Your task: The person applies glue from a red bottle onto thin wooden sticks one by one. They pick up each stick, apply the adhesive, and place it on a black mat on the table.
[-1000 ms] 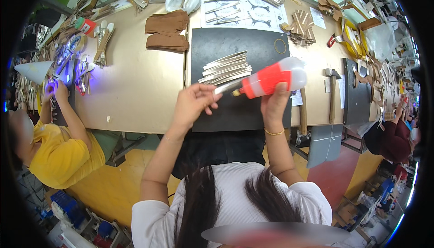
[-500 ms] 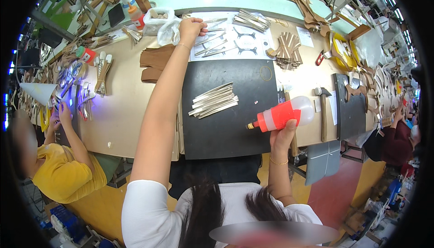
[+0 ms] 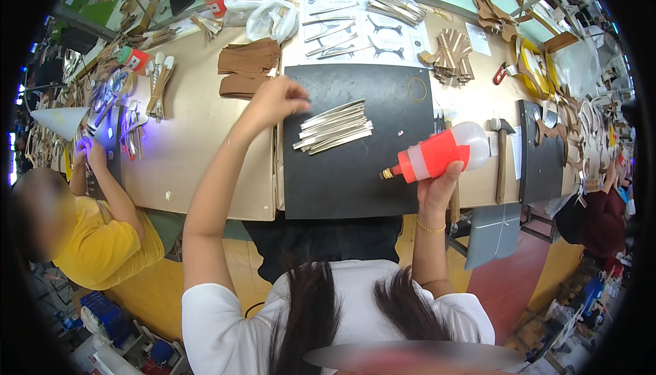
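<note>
Held in my right hand point(image 3: 437, 189) is a translucent squeeze bottle point(image 3: 437, 154) with a red wrap, tilted so its dark nozzle points left and slightly down over the black mat point(image 3: 355, 190). My left hand point(image 3: 277, 102) hovers by the mat's left edge, fingers loosely bent and apart, with nothing visible in it. Just right of those fingers lies a pile of thin, pale strips point(image 3: 333, 128) on the mat. Behind the mat, printed sheets point(image 3: 403, 50) carry several separate strips point(image 3: 331, 37) and a bundle of strips point(image 3: 396, 7).
Brown leather pieces point(image 3: 247, 61) and a plastic bag point(image 3: 272, 21) sit at the back left. To the right are a hammer point(image 3: 501, 160), a fanned strip bundle point(image 3: 452, 57) and a red cutter point(image 3: 499, 73). A person in yellow point(image 3: 102, 242) works at left.
My left hand has come back from the printed sheets toward me, down beside the strip pile. The bottle stays in my right hand over the mat's right side. The whole view has shifted slightly.
</note>
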A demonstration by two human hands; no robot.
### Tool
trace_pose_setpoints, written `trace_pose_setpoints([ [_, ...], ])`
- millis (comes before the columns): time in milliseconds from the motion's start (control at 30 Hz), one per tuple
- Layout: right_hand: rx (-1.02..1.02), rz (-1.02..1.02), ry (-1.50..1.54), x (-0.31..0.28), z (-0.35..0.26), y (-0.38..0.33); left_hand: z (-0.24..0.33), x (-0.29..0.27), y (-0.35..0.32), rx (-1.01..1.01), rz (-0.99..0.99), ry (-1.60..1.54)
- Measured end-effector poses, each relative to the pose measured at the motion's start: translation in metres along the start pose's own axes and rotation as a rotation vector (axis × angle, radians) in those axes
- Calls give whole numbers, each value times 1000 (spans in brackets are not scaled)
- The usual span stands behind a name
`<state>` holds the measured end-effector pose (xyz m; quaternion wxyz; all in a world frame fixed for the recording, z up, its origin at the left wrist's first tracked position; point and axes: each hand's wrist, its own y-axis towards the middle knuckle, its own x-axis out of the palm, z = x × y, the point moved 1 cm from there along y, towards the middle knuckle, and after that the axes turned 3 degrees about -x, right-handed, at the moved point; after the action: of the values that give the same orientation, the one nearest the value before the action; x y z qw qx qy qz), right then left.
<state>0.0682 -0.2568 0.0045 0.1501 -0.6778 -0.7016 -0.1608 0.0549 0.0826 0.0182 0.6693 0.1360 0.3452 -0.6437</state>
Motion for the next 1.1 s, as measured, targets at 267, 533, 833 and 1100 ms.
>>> trace_pose_setpoints([
  [267, -24, -54, 5, 14, 0, -14, 1, 29, -52, 126, 176, 148],
  [533, -39, -39, -28, 2, -6, -19, 18, 35, -68, 110, 269, 71],
  [833, -130, -37, -82, -3, -8, -13, 36, 73, -133, -57, 77, -426],
  [1100, -288, -97, -365, -10, 3, -15, 22, 100, -150, -214, 105, -558],
])
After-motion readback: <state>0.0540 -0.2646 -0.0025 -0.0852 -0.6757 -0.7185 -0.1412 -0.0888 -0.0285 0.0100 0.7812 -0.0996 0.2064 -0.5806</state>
